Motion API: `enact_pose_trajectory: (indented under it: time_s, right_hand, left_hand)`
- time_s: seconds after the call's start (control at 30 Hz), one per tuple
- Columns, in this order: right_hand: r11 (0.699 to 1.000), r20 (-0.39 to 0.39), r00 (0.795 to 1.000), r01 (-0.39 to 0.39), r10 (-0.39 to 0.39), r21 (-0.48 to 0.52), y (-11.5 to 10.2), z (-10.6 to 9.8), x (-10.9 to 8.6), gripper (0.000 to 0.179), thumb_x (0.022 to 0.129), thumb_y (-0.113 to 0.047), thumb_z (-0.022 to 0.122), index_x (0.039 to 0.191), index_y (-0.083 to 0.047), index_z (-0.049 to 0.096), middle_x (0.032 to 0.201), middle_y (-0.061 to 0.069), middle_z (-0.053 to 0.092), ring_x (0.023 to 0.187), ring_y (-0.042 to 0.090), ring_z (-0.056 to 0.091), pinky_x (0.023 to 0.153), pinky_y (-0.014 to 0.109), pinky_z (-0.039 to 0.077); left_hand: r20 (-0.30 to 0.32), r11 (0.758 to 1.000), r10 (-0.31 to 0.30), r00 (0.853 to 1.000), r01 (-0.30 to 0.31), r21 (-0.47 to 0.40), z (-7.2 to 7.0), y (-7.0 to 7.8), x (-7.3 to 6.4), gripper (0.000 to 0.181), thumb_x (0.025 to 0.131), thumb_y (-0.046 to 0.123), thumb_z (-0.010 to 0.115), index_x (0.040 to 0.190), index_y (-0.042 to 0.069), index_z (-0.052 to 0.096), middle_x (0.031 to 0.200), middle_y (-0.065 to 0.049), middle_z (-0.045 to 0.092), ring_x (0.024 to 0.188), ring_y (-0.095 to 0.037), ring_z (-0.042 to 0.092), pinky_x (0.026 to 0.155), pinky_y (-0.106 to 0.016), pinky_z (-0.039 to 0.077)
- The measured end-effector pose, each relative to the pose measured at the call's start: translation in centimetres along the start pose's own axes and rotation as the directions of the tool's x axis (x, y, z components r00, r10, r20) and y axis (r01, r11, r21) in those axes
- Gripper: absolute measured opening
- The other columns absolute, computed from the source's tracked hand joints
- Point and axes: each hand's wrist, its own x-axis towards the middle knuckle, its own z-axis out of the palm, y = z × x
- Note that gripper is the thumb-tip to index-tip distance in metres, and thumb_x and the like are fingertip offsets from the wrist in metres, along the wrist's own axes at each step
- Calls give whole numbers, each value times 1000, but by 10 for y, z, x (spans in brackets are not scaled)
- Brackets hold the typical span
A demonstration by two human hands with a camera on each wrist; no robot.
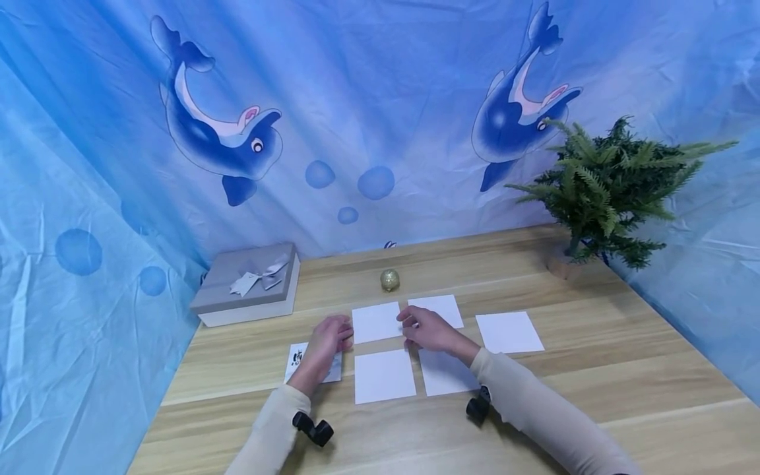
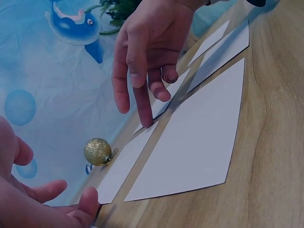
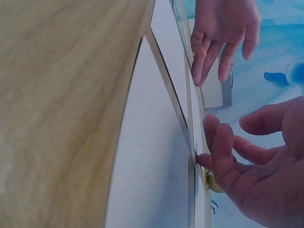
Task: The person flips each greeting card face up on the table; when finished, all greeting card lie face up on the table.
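Observation:
Several blank white square cards lie on the wooden table in two rows. The back left card [image 1: 376,323] is between the two hands. At its left edge are the fingertips of my left hand [image 1: 328,343], loosely bent and holding nothing. My right hand [image 1: 432,328] hangs over the gap between the two back cards, one finger pointing down to the right edge of that card. In the right wrist view the fingers of the right hand [image 3: 266,171] are relaxed and spread. Partly under the left wrist lies a card with black characters [image 1: 297,356].
A gold glitter ball [image 1: 389,280] sits behind the cards. A grey box with a ribbon bow [image 1: 246,284] stands at the back left, a small artificial fir tree [image 1: 605,191] at the back right. One white card [image 1: 509,332] lies apart at the right. A blue dolphin curtain [image 1: 380,119] hangs behind.

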Motion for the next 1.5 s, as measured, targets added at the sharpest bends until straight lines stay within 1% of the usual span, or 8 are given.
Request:
enact_pose_trajectory:
  time_s: [0.17,0.37,0.5,0.7,0.87,1.07,1.23,1.5]
  right_hand:
    - [1000,-16,1000,8,-8,15,1,2,-2,30,95,-7,54,124,1,56,109,17,64,75,20,68,63,31,55]
    - [998,-126,991,43,-49,-50,0,3,-4,25,91,-10,61,116,-3,64,105,8,68,95,21,65,80,36,54]
    - [995,-169,982,76,-85,-58,-3,5,-6,23,89,-4,62,112,-2,66,102,8,68,100,25,65,87,40,54]
    - [993,-257,959,117,-119,-22,-6,6,-6,20,86,7,58,102,-1,68,94,9,69,86,19,64,76,33,54]
    - [991,-305,944,131,-130,-16,-7,6,-6,22,85,8,58,98,-4,69,90,5,68,81,15,63,70,28,52]
    - [985,-331,928,170,-169,-24,-7,7,-5,20,85,9,60,98,-3,69,92,5,69,84,17,64,74,28,53]
    - [983,-355,917,180,-180,-34,-7,8,-5,19,85,8,62,96,-5,69,93,4,70,86,18,64,76,30,54]
    - [986,-371,913,164,-167,-41,-6,10,-3,16,87,2,65,94,-11,69,91,-1,69,85,15,64,76,32,54]
  left_hand:
    - [-20,999,-6,1000,6,-43,2,0,-3,43,104,19,37,134,-11,44,136,-33,46,124,-43,49,95,-41,51]
    - [-67,995,-17,998,10,-104,2,4,-8,40,102,18,40,132,-7,47,134,-29,49,119,-38,51,85,-31,48]
    - [-84,992,-11,996,0,-129,3,8,-10,38,102,16,41,130,-8,47,129,-25,52,117,-35,51,85,-33,46]
    - [-110,988,-8,994,-9,-154,3,10,-11,33,98,11,41,125,-8,51,123,-20,57,113,-32,54,88,-37,44]
    - [-97,981,10,995,-29,-191,3,10,-12,32,97,9,42,123,-7,51,122,-20,57,109,-29,56,87,-36,46]
    - [-89,968,41,995,-61,-243,2,11,-12,30,96,4,40,121,-11,49,117,-19,56,105,-24,55,79,-28,47]
    - [-93,957,59,994,-83,-277,2,12,-12,29,96,2,40,120,-12,47,114,-17,55,102,-23,54,77,-25,47]
    - [-98,960,67,993,-91,-265,1,11,-13,26,96,3,39,118,-8,48,114,-13,54,99,-20,54,85,-31,46]
